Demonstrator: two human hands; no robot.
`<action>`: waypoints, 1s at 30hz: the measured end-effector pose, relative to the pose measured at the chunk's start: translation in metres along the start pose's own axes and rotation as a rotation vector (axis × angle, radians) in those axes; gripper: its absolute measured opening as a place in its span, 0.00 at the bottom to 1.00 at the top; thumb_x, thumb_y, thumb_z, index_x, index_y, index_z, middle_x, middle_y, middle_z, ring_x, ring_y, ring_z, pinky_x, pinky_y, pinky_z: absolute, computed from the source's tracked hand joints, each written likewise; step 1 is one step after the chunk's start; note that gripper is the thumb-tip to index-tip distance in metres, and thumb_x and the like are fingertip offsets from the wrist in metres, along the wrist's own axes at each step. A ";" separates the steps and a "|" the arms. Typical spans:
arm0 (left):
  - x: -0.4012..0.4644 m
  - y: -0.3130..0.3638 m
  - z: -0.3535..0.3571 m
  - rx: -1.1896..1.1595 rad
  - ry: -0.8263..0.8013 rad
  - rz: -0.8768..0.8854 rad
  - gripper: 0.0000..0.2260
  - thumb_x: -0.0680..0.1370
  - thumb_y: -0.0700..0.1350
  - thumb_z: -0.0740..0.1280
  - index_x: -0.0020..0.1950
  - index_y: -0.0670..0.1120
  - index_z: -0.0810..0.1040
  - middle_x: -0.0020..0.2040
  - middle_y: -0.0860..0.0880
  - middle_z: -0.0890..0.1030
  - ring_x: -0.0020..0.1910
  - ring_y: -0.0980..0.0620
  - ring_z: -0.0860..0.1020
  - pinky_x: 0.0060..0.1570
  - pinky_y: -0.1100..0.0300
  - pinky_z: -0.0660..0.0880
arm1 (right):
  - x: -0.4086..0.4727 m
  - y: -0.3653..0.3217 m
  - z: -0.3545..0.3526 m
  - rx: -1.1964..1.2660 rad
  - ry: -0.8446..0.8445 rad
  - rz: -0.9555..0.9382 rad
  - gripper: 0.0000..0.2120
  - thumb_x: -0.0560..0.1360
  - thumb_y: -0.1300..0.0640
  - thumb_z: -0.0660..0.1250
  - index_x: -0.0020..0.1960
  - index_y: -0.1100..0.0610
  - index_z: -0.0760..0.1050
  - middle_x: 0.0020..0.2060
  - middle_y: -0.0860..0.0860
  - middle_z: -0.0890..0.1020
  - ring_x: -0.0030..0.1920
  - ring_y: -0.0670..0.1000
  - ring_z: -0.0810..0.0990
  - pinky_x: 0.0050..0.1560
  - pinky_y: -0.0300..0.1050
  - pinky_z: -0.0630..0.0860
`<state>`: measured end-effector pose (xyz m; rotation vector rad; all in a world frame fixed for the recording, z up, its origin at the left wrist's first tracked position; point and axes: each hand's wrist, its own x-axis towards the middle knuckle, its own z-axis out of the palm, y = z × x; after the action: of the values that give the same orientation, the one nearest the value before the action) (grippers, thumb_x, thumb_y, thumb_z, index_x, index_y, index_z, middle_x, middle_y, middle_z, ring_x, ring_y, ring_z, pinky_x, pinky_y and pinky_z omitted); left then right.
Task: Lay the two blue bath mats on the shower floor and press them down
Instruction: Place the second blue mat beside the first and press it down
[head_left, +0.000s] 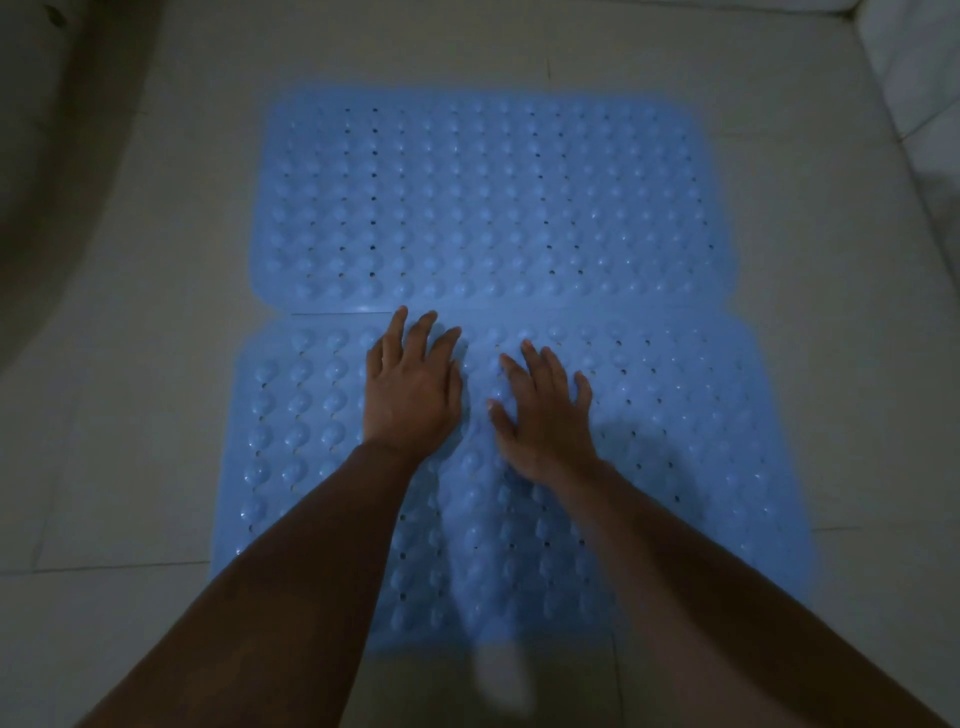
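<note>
Two blue bath mats are lying flat on the tiled shower floor (810, 332), one beyond the other, their long edges meeting along a seam that is running across the middle of the view. The far mat (488, 202) is lying clear of both hands, its bumps and small drain holes showing across the whole surface. The near mat (675, 431) is lying directly under both hands and forearms, its near edge reaching toward the bottom of the view.

The left hand (410, 395) is resting palm down on the near mat, left of its middle. Its fingers (422, 332) are lying straight and slightly spread, gripping nothing, with the tips reaching just up to the seam between the two mats.

The right hand (545, 415) is lying palm down just beside the left one, a narrow strip of blue showing between them. Its fingers (535, 364) are stretched out and fanned apart, holding nothing, and are stopping short of the seam, so they are touching only the near mat. The thumb is pointing toward the left hand.

Pale floor tiles are surrounding the mats on every side, and a pale blurred shape is showing at the near mat's front edge; what it is cannot be told.
</note>
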<state>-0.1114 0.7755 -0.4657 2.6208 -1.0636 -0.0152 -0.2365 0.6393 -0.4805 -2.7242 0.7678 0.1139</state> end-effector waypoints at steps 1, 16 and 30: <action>-0.002 0.002 0.002 0.010 -0.010 0.014 0.21 0.83 0.52 0.56 0.73 0.48 0.75 0.76 0.43 0.71 0.81 0.38 0.60 0.72 0.38 0.66 | 0.005 0.003 -0.008 0.032 0.083 -0.021 0.28 0.77 0.39 0.50 0.73 0.46 0.71 0.76 0.51 0.69 0.77 0.54 0.66 0.73 0.65 0.58; -0.022 0.057 0.055 0.128 -0.178 0.052 0.35 0.82 0.70 0.48 0.85 0.52 0.53 0.85 0.43 0.48 0.83 0.38 0.43 0.76 0.28 0.45 | 0.074 0.040 -0.037 0.257 0.398 -0.149 0.14 0.79 0.49 0.63 0.59 0.50 0.81 0.63 0.51 0.80 0.68 0.53 0.74 0.64 0.47 0.70; -0.011 0.059 0.042 0.071 -0.372 0.028 0.40 0.77 0.75 0.44 0.85 0.56 0.47 0.85 0.46 0.40 0.83 0.39 0.37 0.75 0.30 0.34 | 0.068 0.041 -0.052 0.313 0.374 -0.122 0.14 0.79 0.47 0.62 0.58 0.51 0.82 0.62 0.52 0.81 0.68 0.56 0.75 0.64 0.58 0.74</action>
<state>-0.1645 0.7319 -0.4896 2.7317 -1.2360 -0.4838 -0.2003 0.5562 -0.4532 -2.5068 0.6443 -0.5119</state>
